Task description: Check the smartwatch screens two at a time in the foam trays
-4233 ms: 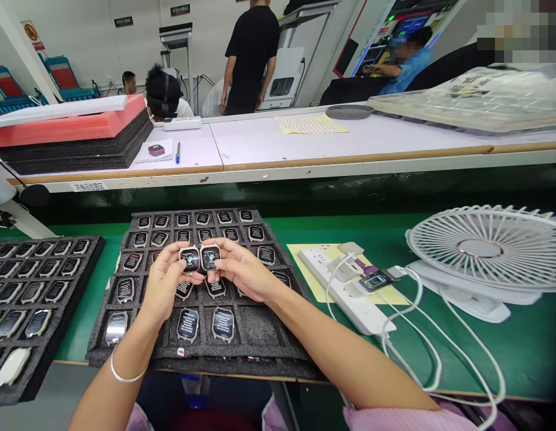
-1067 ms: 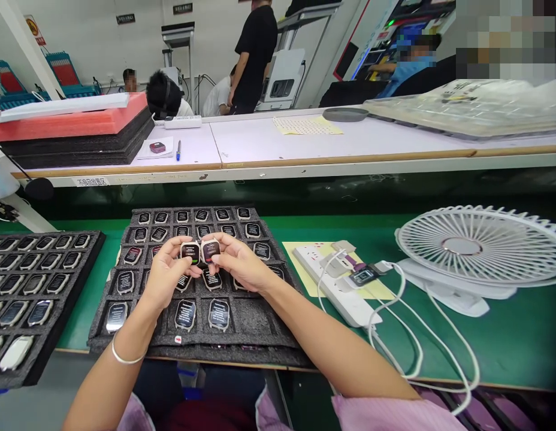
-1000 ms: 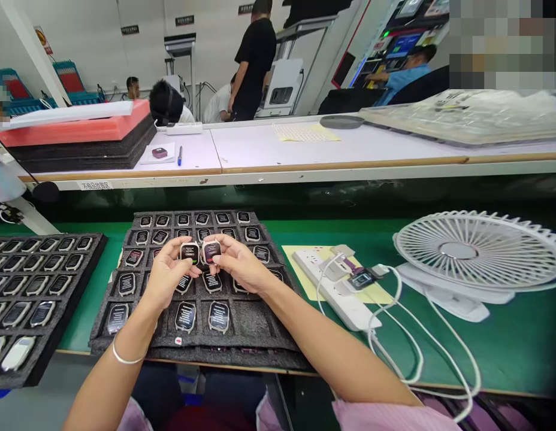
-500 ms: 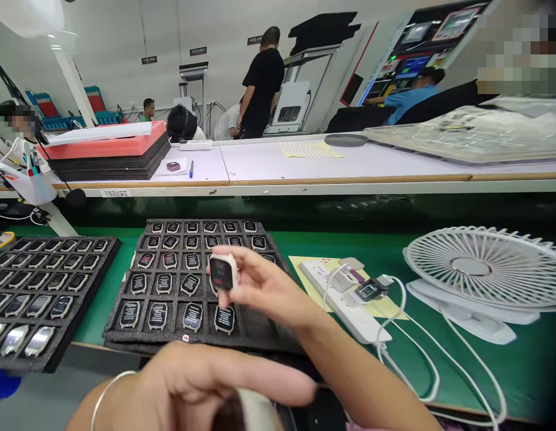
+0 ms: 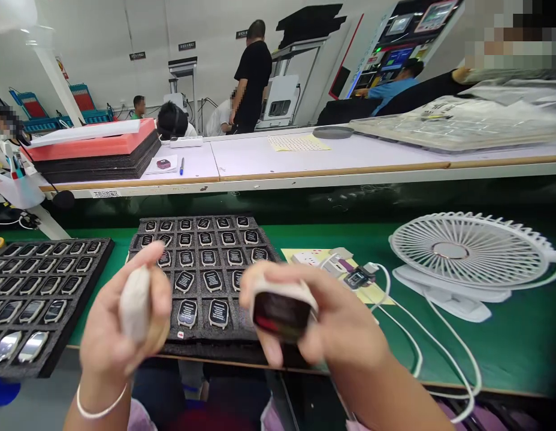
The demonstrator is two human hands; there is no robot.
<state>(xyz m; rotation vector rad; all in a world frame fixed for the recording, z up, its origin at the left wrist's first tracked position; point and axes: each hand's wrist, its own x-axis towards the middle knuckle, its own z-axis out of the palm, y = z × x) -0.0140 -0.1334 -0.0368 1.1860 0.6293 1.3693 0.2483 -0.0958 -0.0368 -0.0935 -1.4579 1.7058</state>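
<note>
Two smartwatch bodies are up right in front of the camera, one per hand, and I can't see any straps on them. The left hand (image 5: 108, 323), with a thin bangle (image 5: 100, 407) on its wrist, is grasping one watch (image 5: 135, 304) edge-on, so you're only getting its pale side, with the fingers curled up around it. The right hand (image 5: 332, 335) is pinching the other watch (image 5: 281, 312) between thumb and fingers, its dark screen tilted toward the lens and a bit blurry. Both are hovering just over the front edge of a dark foam tray (image 5: 206, 353), which is sitting on the green workbench (image 5: 507, 359) with rows of watches lying in its slots. A second foam tray (image 5: 48, 371) is sitting just to the left, also loaded with watches. Over on the right, a white power strip (image 5: 305, 258) is lying on a yellow sheet (image 5: 368, 294), with white cables (image 5: 440, 341) running past a white desk fan (image 5: 467, 251). Across the aisle, a person in black (image 5: 251, 78) is standing beyond a long white table (image 5: 305, 161).
</note>
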